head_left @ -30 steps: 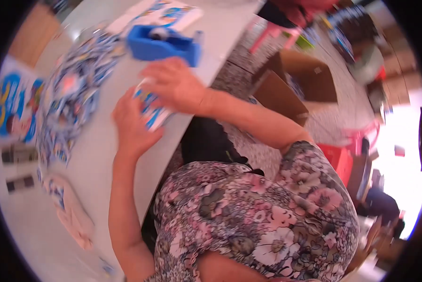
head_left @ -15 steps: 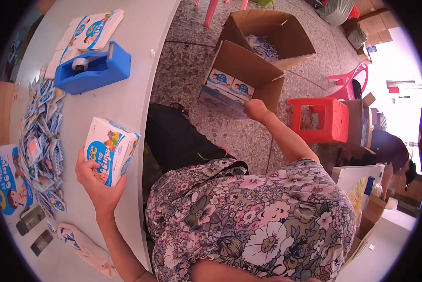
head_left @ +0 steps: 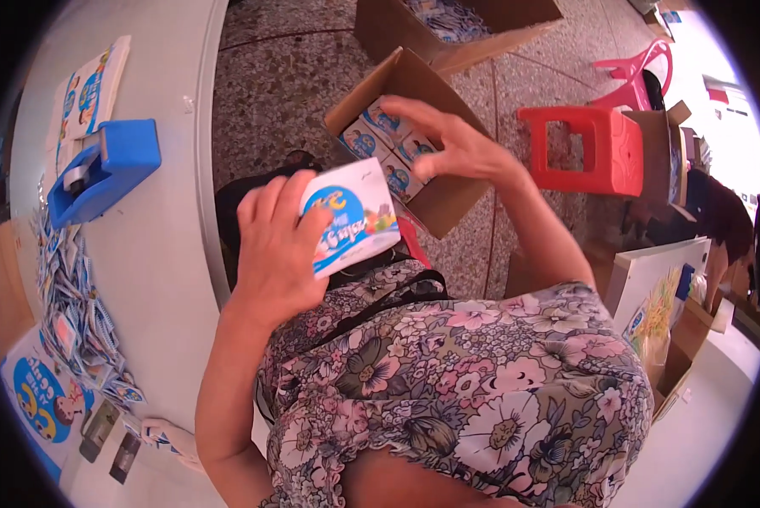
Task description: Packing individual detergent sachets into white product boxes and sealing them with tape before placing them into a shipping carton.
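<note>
My left hand point(head_left: 272, 245) is closed round a small white product box point(head_left: 359, 233) with a blue round print. It is off the table, above my lap, beside the near edge of an open brown carton point(head_left: 452, 207). Several similar small boxes point(head_left: 360, 144) stand in rows inside that carton. Over the carton's opening hovers my right hand point(head_left: 469, 151), thumb and fingers spread, with nothing seen in it. Part of the carton's contents is hidden behind this hand.
On the table point(head_left: 164, 279) at left are a blue tape dispenser point(head_left: 109, 165), flat printed cartons point(head_left: 88, 93) and a pile of small sachets point(head_left: 75, 296). A second carton point(head_left: 490, 55) stands behind. A red stool point(head_left: 604, 152) is at right; a person point(head_left: 718, 220) bends farther off.
The held box has come off the table, rightward to the front of the carton. My right hand has let go of the carton's edge and opened above it. The view has shifted.
</note>
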Tool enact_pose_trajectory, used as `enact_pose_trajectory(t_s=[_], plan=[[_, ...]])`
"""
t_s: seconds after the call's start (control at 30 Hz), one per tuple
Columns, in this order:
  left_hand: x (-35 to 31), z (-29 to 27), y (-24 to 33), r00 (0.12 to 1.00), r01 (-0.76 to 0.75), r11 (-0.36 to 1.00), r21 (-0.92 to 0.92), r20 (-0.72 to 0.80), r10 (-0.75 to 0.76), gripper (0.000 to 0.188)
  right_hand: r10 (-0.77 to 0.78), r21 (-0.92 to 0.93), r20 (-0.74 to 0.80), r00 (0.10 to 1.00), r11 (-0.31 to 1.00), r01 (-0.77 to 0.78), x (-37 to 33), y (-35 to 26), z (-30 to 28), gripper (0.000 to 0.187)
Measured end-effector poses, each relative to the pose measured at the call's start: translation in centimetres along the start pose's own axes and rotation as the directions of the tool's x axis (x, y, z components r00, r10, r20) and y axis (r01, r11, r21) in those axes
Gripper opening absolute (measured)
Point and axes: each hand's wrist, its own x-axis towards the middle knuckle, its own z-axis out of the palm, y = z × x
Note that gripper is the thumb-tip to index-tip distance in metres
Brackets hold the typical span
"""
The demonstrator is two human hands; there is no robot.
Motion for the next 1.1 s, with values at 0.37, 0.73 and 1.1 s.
enact_pose_trajectory(t_s=[0.37, 0.73, 1.1], plan=[[7.2, 2.9, -1.7, 0.991, -0.131, 0.977, -0.169, -0.046, 0.125, 0.061, -0.06, -0.689, 0.147, 0.987, 0.71, 0.146, 1.7, -2.1, 3.3, 0.125], [-4.7, -1.1, -7.8, 0.958, 0.267, 0.936, 0.23, -0.173, -0.231, 0.044, 0.558, -0.587, -0.359, 0.748, 0.487, -0.646, 1.4, 18.0, 1.4, 0.136], [-3.9, -1.2, -7.5, 0.949, 0.313, 0.934, 0.171, -0.099, -0.3, 0.042, 0.667, -0.593, -0.355, 0.655, 0.381, -0.709, -2.3, 33.4, 8.3, 0.134]])
